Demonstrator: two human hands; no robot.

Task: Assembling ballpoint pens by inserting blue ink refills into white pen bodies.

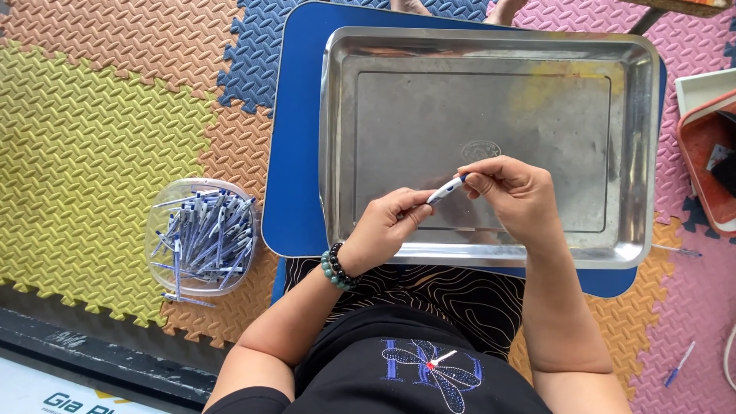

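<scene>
Steel tray (491, 54) lies bare under a white-and-blue pen (446, 189), pinched at each end by left hand (387, 230) and right hand (514, 192); assembly seems midway, needing a firm push together.

Surroundings: interlocking foam floor mats (92, 146), multicoloured.
Blue lap table (295, 153) under steel tray (491, 54); clear tub of pen parts (201, 236) at left; orange bin (701, 165) at right; loose pen (679, 365) on floor.

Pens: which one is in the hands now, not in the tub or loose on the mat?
The white-and-blue pen over the steel tray, pinched between left hand and right hand. The others fill the clear tub or lie on the pink mat.
</scene>
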